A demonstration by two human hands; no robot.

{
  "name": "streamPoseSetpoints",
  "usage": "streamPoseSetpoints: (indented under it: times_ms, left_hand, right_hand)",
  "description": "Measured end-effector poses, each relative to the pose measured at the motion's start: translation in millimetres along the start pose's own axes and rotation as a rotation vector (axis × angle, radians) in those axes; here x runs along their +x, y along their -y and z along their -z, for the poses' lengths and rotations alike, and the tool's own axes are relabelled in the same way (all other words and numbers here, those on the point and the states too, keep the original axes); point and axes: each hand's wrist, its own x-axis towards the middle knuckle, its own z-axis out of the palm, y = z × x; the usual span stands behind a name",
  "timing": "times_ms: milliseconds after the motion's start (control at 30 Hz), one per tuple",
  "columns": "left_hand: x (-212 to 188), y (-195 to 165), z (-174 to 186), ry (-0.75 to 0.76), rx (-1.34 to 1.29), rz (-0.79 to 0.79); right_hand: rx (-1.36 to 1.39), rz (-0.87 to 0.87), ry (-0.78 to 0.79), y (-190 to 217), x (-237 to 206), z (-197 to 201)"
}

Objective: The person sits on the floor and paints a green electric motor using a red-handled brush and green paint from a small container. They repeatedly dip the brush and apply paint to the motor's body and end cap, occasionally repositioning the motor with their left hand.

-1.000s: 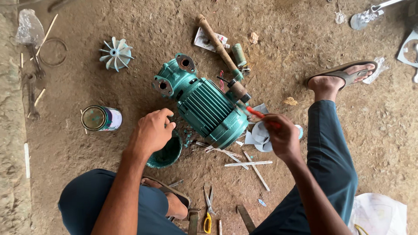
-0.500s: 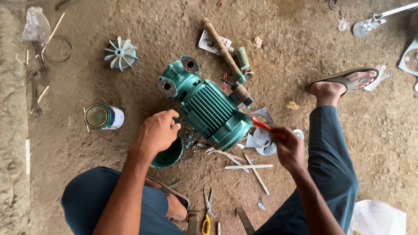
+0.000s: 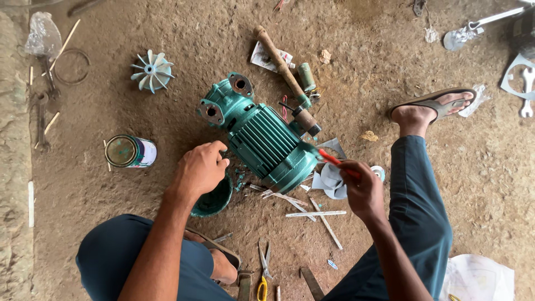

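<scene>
Pump: a green water pump (image 3: 262,136) lies on its side on the dirt floor (image 3: 184,33), in the middle of the view; its ribbed body runs slantwise, with two round ports at the upper left end and the open rear end at the lower right.
Left hand: the left hand (image 3: 199,169) rests at the pump's lower left flank, fingers curled and touching the ribbed casing; it is partly over a round green cover (image 3: 214,199) lying on the ground just below.
Right hand: the right hand (image 3: 361,187) is closed around a red-handled tool (image 3: 338,162); the tool's tip meets the rim of the pump's rear end; whether it is a brush or a screwdriver cannot be told.
Beside the pump: a long rusty hammer (image 3: 284,72) lies slantwise at the upper right, its head close to the casing; pale sticks (image 3: 312,213) and green flakes lie scattered under the rear end.
Further off: a pale fan wheel (image 3: 151,69) lies to the upper left, well apart; a small tin can (image 3: 130,151) lies on its side left of the left hand; yellow-handled scissors (image 3: 262,273) lie between the person's knees.
Legs: a sandalled foot (image 3: 429,108) is planted to the right of the pump.
</scene>
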Motion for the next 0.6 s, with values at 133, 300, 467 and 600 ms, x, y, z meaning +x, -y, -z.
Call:
streamPoseSetpoints:
  times_ms: [133,300,467,600]
  left_hand:
    - [-0.6,2.6,-1.0,-0.019,-0.008,-0.023]
    - [-0.3,1.7,1.7,0.033,0.006,0.02]
    - [-5.6,0.0,4.1,0.012,0.002,0.007]
    - [-6.3,-0.3,4.0,0.012,0.007,-0.002]
  right_hand:
    - [0.071,0.169,-0.112,3.0,-1.3,1.4]
    - [0.008,0.228,-0.078,7.6,-6.3,-1.2]
    - [0.006,0.029,-0.093,7.7,-20.3,5.4]
    - [0.052,0.068,-0.189,2.3,-25.5,3.2]
